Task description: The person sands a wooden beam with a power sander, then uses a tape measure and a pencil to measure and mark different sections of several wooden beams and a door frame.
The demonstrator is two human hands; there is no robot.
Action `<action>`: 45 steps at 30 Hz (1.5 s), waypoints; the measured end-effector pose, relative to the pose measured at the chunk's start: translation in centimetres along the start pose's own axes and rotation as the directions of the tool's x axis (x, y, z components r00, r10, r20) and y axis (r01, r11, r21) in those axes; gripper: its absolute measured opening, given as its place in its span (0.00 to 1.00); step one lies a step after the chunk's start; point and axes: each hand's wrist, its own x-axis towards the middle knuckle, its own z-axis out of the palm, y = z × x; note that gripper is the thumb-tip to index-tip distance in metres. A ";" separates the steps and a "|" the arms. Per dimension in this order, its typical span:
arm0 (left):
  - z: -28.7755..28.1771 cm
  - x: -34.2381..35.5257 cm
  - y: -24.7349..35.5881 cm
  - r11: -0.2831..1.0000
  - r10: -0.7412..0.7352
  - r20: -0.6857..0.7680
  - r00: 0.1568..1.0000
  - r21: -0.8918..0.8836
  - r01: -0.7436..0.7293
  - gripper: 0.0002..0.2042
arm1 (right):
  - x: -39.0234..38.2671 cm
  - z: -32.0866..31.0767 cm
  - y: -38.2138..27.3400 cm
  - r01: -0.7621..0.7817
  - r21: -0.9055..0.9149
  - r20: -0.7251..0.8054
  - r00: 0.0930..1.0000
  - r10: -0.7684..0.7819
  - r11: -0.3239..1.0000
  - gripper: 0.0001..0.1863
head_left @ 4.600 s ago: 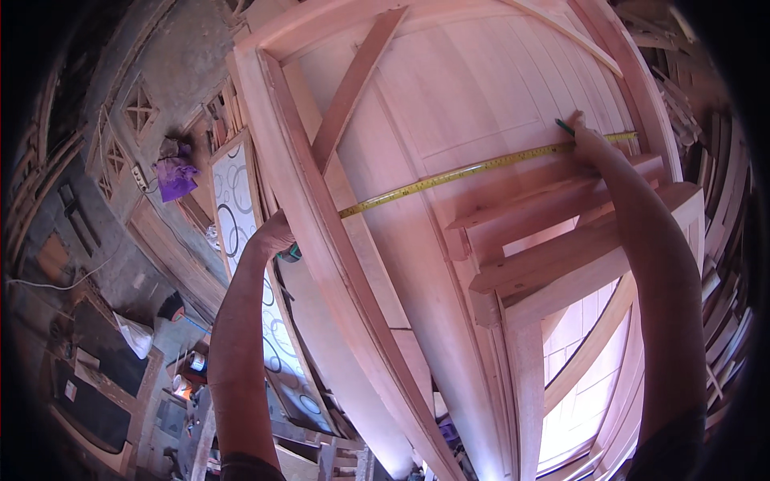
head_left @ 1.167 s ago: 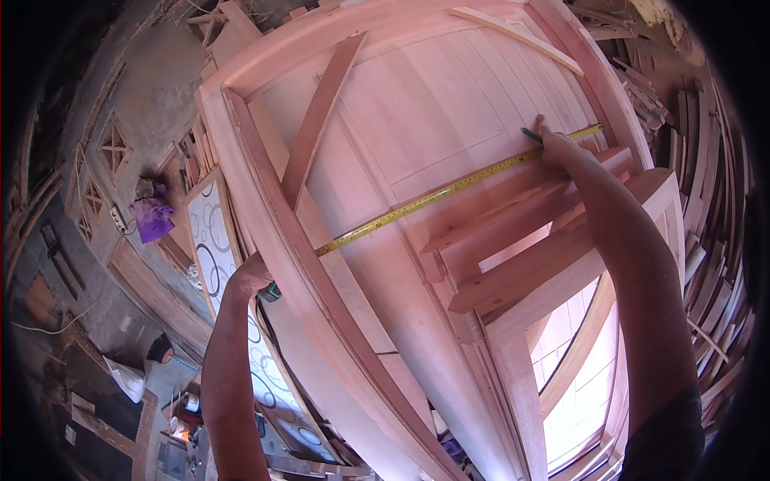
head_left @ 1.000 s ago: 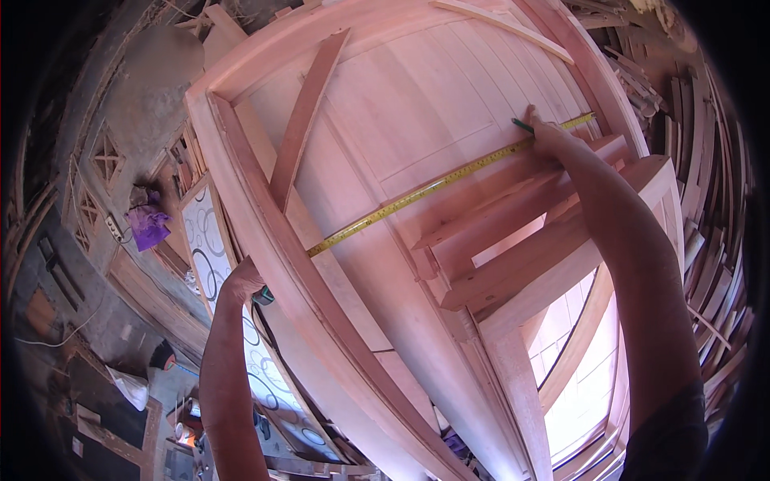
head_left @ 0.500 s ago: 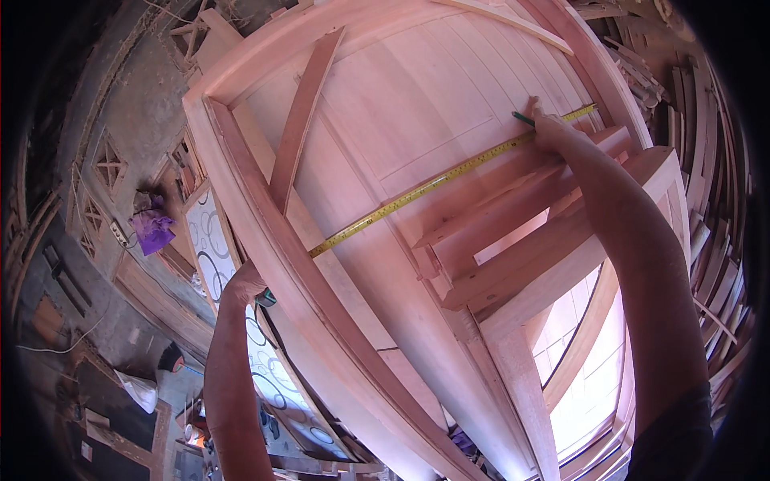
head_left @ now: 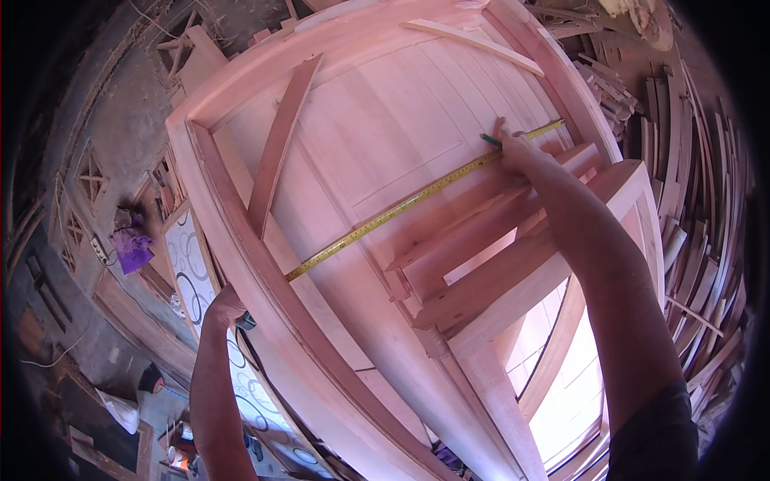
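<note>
A yellow tape measure blade [head_left: 385,217] runs slantwise across a large pale-pink wooden frame [head_left: 281,324] with a planked panel [head_left: 385,104]. At the frame's left outer edge, my left hand [head_left: 227,305] is closed around the dark green tape measure case [head_left: 245,321], which is mostly hidden by the hand and the rail. Over the far part of the blade, my right hand [head_left: 518,152] presses or steadies the tape near the right rail. From its fingers sticks a thin green pencil [head_left: 490,140]. The blade's far end lies by the right rail.
Wooden crosspieces [head_left: 525,256] lie below my right forearm. A loose diagonal strip [head_left: 285,144] rests in the frame's left corner. Stacked boards [head_left: 698,224] stand at the right. On the left are a purple bag [head_left: 131,250], a power strip [head_left: 99,249] and a circle-patterned panel [head_left: 186,264].
The whole scene has shifted slightly left and down in view as the head moved. Both hands keep their places on the tape; the blade stays stretched across the frame.
</note>
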 end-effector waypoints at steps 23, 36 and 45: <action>-0.1 0.7 -0.6 0.988 -0.016 0.007 1.000 0.156 0.015 0.21 | 1.3 2.1 0.2 0.106 -0.160 -0.084 0.989 -0.121 0.981 0.24; -0.5 1.5 -2.4 0.992 0.055 0.038 0.998 -0.117 -0.050 0.22 | 1.3 1.7 -0.5 -0.046 0.107 -0.043 0.998 0.051 0.993 0.38; -1.1 1.1 -2.5 0.992 0.092 -0.027 0.995 0.090 -0.089 0.18 | -0.3 0.7 -1.9 0.063 -0.027 -0.008 0.998 -0.064 0.998 0.40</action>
